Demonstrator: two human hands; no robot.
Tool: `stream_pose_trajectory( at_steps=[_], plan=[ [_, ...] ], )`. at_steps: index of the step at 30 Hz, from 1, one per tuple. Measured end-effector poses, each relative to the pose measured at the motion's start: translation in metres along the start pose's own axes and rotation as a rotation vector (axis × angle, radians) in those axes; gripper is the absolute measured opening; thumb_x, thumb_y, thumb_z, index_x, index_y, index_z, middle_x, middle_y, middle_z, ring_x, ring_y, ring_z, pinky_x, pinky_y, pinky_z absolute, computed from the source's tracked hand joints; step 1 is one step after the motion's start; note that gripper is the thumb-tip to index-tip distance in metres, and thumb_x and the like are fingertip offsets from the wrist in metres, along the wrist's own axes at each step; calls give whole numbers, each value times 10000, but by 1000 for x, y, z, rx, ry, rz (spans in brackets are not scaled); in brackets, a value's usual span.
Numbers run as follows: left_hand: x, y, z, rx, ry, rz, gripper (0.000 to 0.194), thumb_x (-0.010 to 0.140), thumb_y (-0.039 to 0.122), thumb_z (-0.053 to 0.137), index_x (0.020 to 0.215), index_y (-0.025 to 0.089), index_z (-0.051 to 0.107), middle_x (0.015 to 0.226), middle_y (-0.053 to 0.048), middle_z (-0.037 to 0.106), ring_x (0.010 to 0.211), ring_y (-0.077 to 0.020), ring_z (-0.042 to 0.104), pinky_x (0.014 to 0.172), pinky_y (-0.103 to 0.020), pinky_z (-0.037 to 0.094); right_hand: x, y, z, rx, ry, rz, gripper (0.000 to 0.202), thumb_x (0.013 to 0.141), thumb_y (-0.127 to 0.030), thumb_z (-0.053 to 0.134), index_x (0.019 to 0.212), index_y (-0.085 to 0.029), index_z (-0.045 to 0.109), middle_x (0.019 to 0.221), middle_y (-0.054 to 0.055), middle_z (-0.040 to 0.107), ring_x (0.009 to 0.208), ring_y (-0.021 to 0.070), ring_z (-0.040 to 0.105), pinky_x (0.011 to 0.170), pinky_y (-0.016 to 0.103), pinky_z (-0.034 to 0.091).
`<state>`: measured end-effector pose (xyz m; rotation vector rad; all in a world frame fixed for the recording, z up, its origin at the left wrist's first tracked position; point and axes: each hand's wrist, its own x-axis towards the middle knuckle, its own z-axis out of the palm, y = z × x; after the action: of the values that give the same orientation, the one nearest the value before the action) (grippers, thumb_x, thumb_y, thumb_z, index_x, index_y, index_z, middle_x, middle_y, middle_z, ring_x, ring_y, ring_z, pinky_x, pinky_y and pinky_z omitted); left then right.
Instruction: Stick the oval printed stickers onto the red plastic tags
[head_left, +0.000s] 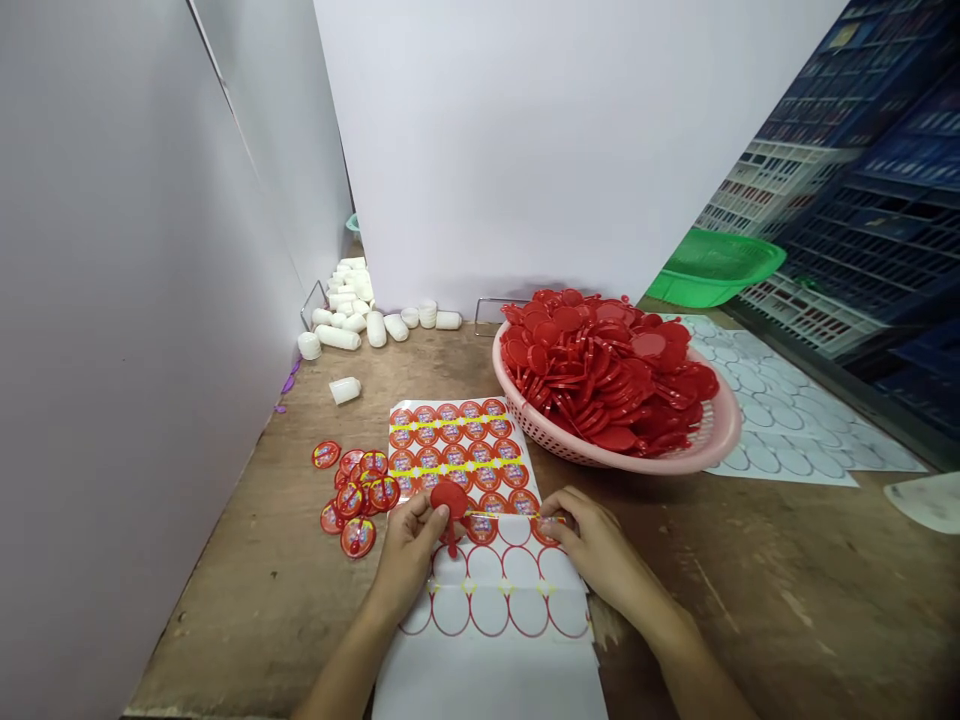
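My left hand (415,532) pinches a red plastic disc (448,497) with a short stem pointing down, held just above the sticker sheet (457,440). The sheet carries rows of round red and yellow stickers; its near part shows bare white circles with red outlines. At the sheet's right edge, my right hand (589,535) has thumb and fingers closed around the border beside a round sticker (545,530). One white gap shows in that sticker row. Left of the sheet lies a loose pile of red discs (358,495) with stickers on them.
A pink basket (712,445) heaped with red discs (600,360) stands behind my right hand. White plastic pieces (337,337) lie at the back left. Used sheets (780,400), a green basket (712,265) and stacked crates (870,200) are at right. White panels (525,150) enclose the back and left.
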<state>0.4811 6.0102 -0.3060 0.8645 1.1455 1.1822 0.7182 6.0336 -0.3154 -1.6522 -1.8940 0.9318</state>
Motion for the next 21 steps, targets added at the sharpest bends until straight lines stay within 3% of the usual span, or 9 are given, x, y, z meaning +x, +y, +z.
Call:
stream_pose_trajectory(
  at_steps=[4, 10, 17, 21],
  plan=[
    [1, 6, 0, 5, -4, 30, 313, 734, 465, 712, 761, 156, 669, 713, -25, 671, 657, -145, 599, 620, -239, 461, 8, 0, 6, 44, 38, -25, 50, 743, -206, 506, 739, -213, 556, 797, 27, 611, 770, 203, 576, 724, 338, 432],
    [0, 6, 7, -13, -163, -48, 295, 750, 435, 711, 798, 144, 702, 771, -53, 711, 729, -161, 637, 710, -255, 482, 10, -2, 11, 43, 26, -60, 73, 746, -150, 492, 744, -208, 536, 798, 21, 596, 765, 191, 573, 718, 323, 438],
    [8, -12, 4, -265, 10, -186, 285, 728, 376, 741, 810, 127, 631, 682, -72, 720, 621, -172, 676, 625, -267, 512, 5, -4, 10, 64, 188, -264, 144, 810, -155, 485, 698, -212, 557, 829, 52, 574, 819, 214, 544, 753, 357, 458],
    [10, -12, 5, -234, 45, -164, 281, 728, 387, 729, 760, 144, 592, 589, -53, 701, 515, -139, 632, 550, -229, 472, -5, -8, -10, 307, 187, -241, 126, 837, -235, 554, 712, -217, 544, 859, 52, 573, 849, 205, 572, 757, 334, 494]
  ],
)
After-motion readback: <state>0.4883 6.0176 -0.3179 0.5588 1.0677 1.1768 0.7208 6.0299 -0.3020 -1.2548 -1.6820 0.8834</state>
